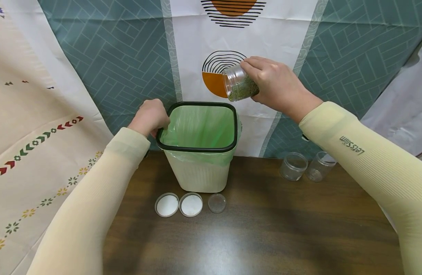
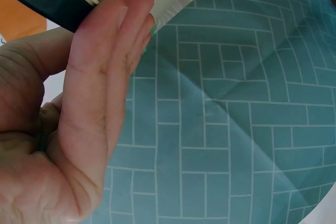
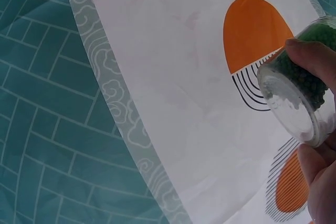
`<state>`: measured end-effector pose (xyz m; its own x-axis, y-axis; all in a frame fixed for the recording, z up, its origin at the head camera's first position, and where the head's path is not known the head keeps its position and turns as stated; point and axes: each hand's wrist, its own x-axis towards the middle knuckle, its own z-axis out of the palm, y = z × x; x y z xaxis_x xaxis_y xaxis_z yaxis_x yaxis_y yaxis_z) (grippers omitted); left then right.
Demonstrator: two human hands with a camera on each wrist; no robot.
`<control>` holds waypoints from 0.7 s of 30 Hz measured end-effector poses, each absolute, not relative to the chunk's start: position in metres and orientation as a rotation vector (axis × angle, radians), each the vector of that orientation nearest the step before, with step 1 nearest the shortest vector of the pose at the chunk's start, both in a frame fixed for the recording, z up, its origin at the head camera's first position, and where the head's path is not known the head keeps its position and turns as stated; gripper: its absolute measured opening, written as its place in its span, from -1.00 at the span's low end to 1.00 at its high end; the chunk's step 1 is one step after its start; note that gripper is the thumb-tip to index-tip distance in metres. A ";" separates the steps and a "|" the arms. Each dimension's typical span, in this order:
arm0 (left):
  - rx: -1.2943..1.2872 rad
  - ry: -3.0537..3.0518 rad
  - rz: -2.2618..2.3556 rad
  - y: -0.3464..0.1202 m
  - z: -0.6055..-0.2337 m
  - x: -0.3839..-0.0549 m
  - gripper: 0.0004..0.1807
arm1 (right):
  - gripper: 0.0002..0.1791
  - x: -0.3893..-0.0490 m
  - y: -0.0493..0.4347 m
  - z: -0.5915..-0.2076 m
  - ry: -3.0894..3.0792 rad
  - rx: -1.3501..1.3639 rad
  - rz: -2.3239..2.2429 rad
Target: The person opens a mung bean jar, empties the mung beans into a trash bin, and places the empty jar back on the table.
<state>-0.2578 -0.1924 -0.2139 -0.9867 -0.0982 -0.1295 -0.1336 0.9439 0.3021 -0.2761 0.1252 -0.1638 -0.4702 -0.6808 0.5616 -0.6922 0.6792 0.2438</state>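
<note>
My right hand (image 1: 274,82) grips a clear jar (image 1: 239,82) part-filled with small green beans (image 1: 246,88), up above the right rear of a trash can. The jar is tilted, its open mouth facing left and a little down, with the beans lying along its lower side. In the right wrist view the jar's base (image 3: 289,103) faces the camera. The trash can (image 1: 197,172) has a black rim and a green bag (image 1: 200,126) lining it. At its left side my left hand (image 1: 152,116) holds the rim, fingers along the outside wall in the left wrist view.
Two round lids with white liners (image 1: 167,205) and a smaller clear lid (image 1: 217,203) lie in front of the trash can. Two clear jars (image 1: 293,166) stand at the right rear of the brown table (image 1: 265,229). A patterned cloth (image 1: 138,49) hangs behind.
</note>
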 end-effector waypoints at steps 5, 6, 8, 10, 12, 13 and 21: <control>-0.168 2.988 0.473 -0.193 -0.214 -0.257 -0.87 | -0.20 -0.276 0.125 -0.164 -2.254 1.046 0.017; -0.169 2.987 0.477 -0.193 -0.214 -0.257 -0.87 | -0.20 -0.276 0.125 -0.164 -2.251 1.046 0.015; -0.168 2.986 0.481 -0.193 -0.214 -0.257 -0.85 | -0.21 -0.276 0.125 -0.165 -2.251 1.049 0.014; -0.171 2.985 0.485 -0.193 -0.215 -0.258 -0.84 | -0.22 -0.276 0.124 -0.165 -2.248 1.054 0.013; -0.173 2.986 0.483 -0.193 -0.215 -0.258 -0.83 | -0.23 -0.276 0.124 -0.165 -2.248 1.057 0.015; -0.173 2.987 0.481 -0.193 -0.215 -0.258 -0.83 | -0.23 -0.276 0.123 -0.165 -2.249 1.058 0.016; -0.179 2.983 0.472 -0.193 -0.215 -0.259 -0.83 | -0.22 -0.276 0.123 -0.164 -2.255 1.055 0.013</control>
